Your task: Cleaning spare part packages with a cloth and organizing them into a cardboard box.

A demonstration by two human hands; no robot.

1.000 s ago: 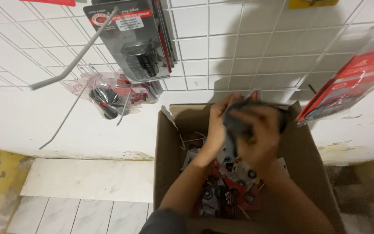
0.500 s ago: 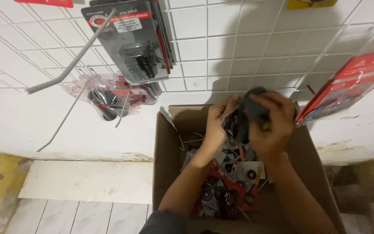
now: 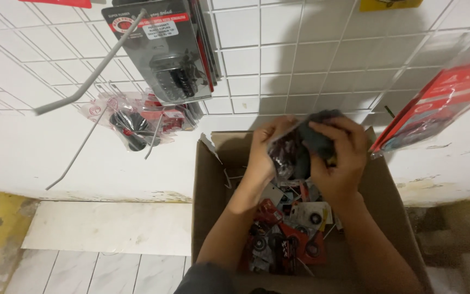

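Both my hands hold a clear plastic packet with dark round parts [image 3: 296, 153] above an open cardboard box [image 3: 210, 190]. My left hand [image 3: 265, 149] grips the packet's left side. My right hand [image 3: 341, 158] closes over its dark upper right part. Inside the box lie several small red, black and white packaged parts [image 3: 289, 234].
A white wire grid panel [image 3: 278, 60] covers the wall, with bare metal hooks [image 3: 91, 68] at left. Black blister packs [image 3: 172, 51], clear bagged parts [image 3: 134, 117] and red packages [image 3: 439, 106] hang on it. Pale floor tiles [image 3: 104, 228] lie left of the box.
My hands have lifted the packet up out of the box, toward the wire grid, and shifted their grip on it.
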